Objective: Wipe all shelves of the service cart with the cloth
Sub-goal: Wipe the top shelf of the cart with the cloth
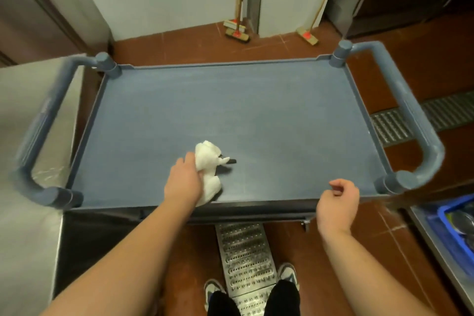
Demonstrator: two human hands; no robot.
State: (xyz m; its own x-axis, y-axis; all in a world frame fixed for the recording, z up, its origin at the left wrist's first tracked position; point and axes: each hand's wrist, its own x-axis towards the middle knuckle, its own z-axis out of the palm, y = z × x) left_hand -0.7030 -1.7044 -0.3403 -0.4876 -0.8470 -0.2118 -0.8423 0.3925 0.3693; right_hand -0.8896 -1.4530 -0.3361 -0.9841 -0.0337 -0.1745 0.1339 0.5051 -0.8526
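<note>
the cart's top shelf [256, 110] is a dull slate blue with faint paler streaks, and the cart handles [420, 120] are the same grey-blue. on the shelf the cloth [209, 161] is plain white, with a small black thing [231, 161] just beside it. the floor [179, 46] round the cart is red-brown tile with thin pale joints. a silver drain grate [243, 256] near the cart shows rows of punched holes. beyond the cart, the brooms [237, 32] have tan heads with red-orange fittings. right of the cart a crate [451, 233] is bright blue.
</note>
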